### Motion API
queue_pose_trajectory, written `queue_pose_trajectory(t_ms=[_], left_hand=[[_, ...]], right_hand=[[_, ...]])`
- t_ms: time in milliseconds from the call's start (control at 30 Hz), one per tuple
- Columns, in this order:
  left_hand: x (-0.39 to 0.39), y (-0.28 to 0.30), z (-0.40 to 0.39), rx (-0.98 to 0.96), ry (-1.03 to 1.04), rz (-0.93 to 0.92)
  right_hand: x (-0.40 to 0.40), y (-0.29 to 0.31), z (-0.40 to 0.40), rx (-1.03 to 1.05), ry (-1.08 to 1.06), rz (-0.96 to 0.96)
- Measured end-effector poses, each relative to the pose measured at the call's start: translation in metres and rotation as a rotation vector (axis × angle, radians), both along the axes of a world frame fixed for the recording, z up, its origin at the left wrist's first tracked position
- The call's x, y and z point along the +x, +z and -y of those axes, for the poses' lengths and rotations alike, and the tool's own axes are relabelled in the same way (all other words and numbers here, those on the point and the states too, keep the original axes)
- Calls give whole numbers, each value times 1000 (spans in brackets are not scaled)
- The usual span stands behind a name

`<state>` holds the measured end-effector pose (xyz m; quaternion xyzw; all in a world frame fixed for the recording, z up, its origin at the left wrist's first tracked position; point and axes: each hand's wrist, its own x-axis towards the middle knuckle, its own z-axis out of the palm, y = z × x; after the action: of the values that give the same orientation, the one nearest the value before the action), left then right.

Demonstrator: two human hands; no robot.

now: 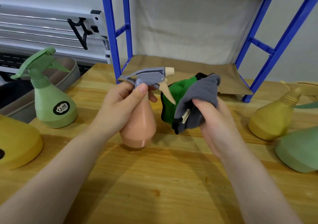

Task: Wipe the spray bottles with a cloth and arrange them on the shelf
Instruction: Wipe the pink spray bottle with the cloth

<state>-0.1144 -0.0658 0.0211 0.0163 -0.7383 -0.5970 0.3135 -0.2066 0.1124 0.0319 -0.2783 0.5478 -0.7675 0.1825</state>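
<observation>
Peach spray bottle (139, 127) with a grey trigger head sits dead centre of the frame, tilted, base down toward the wooden table (154, 189), and the left hand (123, 101) has it by the neck, fingers and thumb wrapped tight just under the grey head. Right beside it, the right hand (215, 124) clutches a bunched cloth (189, 101), grey on one face and green on the other with a dark edge, fingers curled into the folds; the cloth hangs just beside the bottle's cream trigger, and whether they touch I cannot tell. Out to the left now: a green spray bottle (51, 100) stands upright on the table with a dark round label on its body, and behind it at the left edge sits a grey tub (72, 69), its contents out of sight from here. Lower left, a yellow bottle (19, 146) is cut off by the frame edge. Over on the right, a second yellow bottle (273, 119) leans over, and a second green bottle (299, 151) shows below it at the frame edge. Up at the top centre stands the blue-framed shelf (113, 39), its lowest level lined with brown paper (189, 72) and carrying nothing visible on it, right behind the hands.
</observation>
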Motion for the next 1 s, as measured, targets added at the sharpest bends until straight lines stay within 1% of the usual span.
queue_pose_trajectory(t_ms=[100,233,333,400,500,567,633,700,767,867,1000], left_hand=[[0,-1,-6,-31,-74,44],[-2,-7,-15,-191,-133,69],[-2,-14,-21,-160,-173,25],[-2,-17,-25,-118,-199,20],[-2,-19,-30,-120,-209,-12],[-1,-16,-32,-121,-221,-28],[-1,-14,-35,-120,-238,-38],[-2,-14,-36,-105,-252,-37],[-3,-13,-34,-62,-261,-28],[-3,-13,-29,8,-281,-35],[-5,-15,-24,62,-277,-26]], right_hand=[[6,1,2,-1,6,-136],[16,-2,10,-46,-14,-256],[16,-5,11,-83,-84,-311],[18,-7,10,-54,-180,-387],[21,-9,10,5,-342,-460],[19,-11,8,84,-455,-567],[16,-13,5,132,-507,-650],[14,-12,3,132,-487,-696],[11,-12,1,150,-417,-722],[9,-9,3,165,-227,-670],[9,-13,9,142,-87,-586]])
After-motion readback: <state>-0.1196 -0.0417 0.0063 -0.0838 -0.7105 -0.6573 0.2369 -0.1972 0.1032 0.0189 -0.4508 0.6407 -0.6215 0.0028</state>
